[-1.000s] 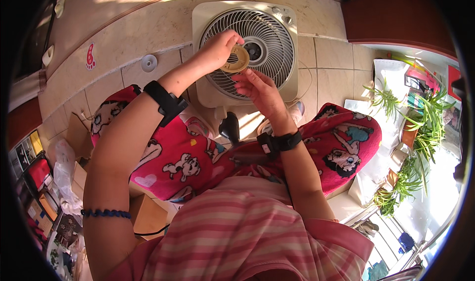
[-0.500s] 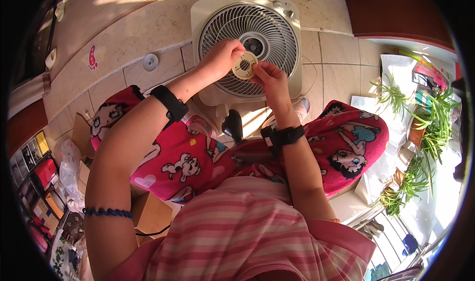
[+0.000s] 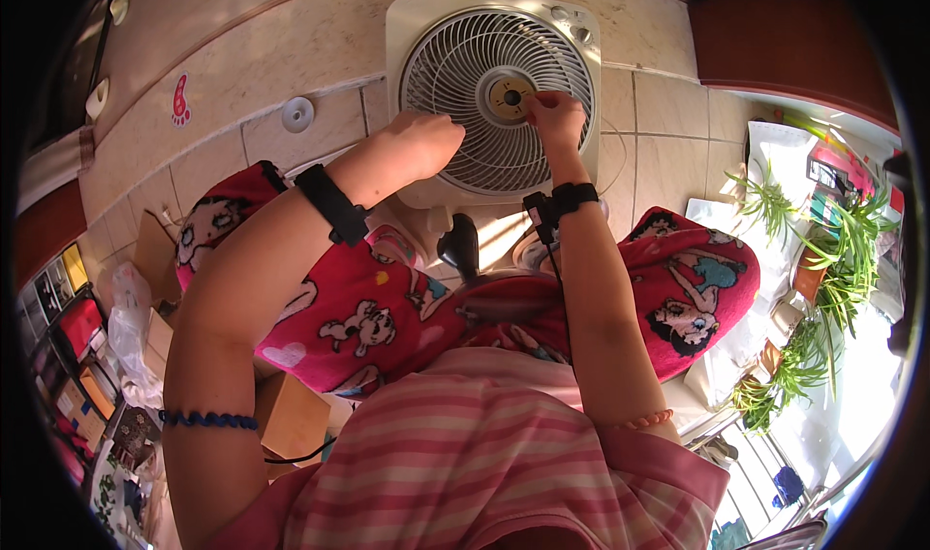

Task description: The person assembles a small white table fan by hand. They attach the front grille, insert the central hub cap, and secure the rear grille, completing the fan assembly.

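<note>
Far left, a clear, crumpled plastic bag point(image 3: 131, 327) sat near an open brown cardboard box point(image 3: 294, 419). A red footprint-shaped sticker point(image 3: 180, 100) lay on the pale stone ledge, and a round white disc point(image 3: 297, 114) on the tiles just below it. Centre: a square cream box fan with a round, spiral-ribbed grille point(image 3: 455, 75), lying face up. A flat, pale-yellow plastic ring point(image 3: 500, 94) was at the grille's hub, near its middle. Below the fan, a glossy black object point(image 3: 458, 247), kind unclear, stood between the legs in red patterned trousers point(image 3: 368, 322). Right: long-leaved green plants point(image 3: 848, 250) in pots by a bright window.

Left hand point(image 3: 428, 146): reached up from lower left, back uppermost, fingers curled in, covering the grille's lower-left edge; could not tell whether it held anything. Right hand point(image 3: 559, 119): came nearly straight up, wrist bent slightly, covering the grille's right side. Its fingertips were bunched at the ring's right rim; could not tell if they pinched or only touched it.
</note>
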Demonstrator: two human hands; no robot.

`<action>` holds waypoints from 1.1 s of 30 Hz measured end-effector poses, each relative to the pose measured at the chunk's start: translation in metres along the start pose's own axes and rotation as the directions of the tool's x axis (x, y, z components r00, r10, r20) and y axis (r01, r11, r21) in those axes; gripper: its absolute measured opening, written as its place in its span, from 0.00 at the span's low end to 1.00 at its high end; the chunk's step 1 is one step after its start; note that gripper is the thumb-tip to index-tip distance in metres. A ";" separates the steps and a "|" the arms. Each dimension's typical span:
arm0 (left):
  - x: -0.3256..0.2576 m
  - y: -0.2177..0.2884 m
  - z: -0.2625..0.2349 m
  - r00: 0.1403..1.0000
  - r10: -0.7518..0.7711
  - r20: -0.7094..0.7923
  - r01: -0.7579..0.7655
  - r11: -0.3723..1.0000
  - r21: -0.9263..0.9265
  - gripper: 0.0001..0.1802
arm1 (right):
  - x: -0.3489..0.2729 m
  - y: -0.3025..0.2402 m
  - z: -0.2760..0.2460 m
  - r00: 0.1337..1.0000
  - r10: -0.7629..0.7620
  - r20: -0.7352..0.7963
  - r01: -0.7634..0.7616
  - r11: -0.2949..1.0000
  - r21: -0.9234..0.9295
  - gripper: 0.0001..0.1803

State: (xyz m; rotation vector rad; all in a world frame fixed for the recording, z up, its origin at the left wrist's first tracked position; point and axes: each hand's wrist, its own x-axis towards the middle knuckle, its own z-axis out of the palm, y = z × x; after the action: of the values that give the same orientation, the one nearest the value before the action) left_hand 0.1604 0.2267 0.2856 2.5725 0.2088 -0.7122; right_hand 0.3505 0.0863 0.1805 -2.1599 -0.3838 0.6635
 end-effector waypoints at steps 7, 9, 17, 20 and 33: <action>0.006 -0.004 0.002 0.999 -0.046 0.009 0.046 0.998 0.048 0.07 | 0.008 0.016 0.004 1.000 -0.023 -0.012 0.021 0.995 -0.102 0.12; 0.006 -0.005 0.002 0.999 -0.047 0.011 0.047 0.998 0.052 0.07 | 0.009 0.017 0.006 0.998 -0.055 -0.030 0.048 0.983 -0.177 0.13; 0.007 -0.007 0.002 0.999 -0.041 0.014 0.041 0.998 0.037 0.06 | 0.000 0.005 0.006 0.996 -0.033 -0.080 0.010 0.961 -0.275 0.15; 0.006 -0.007 0.002 0.999 -0.036 -0.009 0.036 0.999 0.031 0.05 | -0.004 0.004 0.007 0.991 -0.098 -0.094 0.073 0.969 -0.237 0.15; 0.007 -0.009 0.002 0.999 -0.033 -0.021 0.033 0.999 0.018 0.05 | 0.001 0.007 0.010 0.988 -0.113 -0.105 0.080 0.958 -0.277 0.15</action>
State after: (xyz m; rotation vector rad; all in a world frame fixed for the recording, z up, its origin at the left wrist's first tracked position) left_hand 0.1625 0.2340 0.2767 2.6004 0.2533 -0.7023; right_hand 0.3461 0.0889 0.1694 -2.4095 -0.5393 0.4433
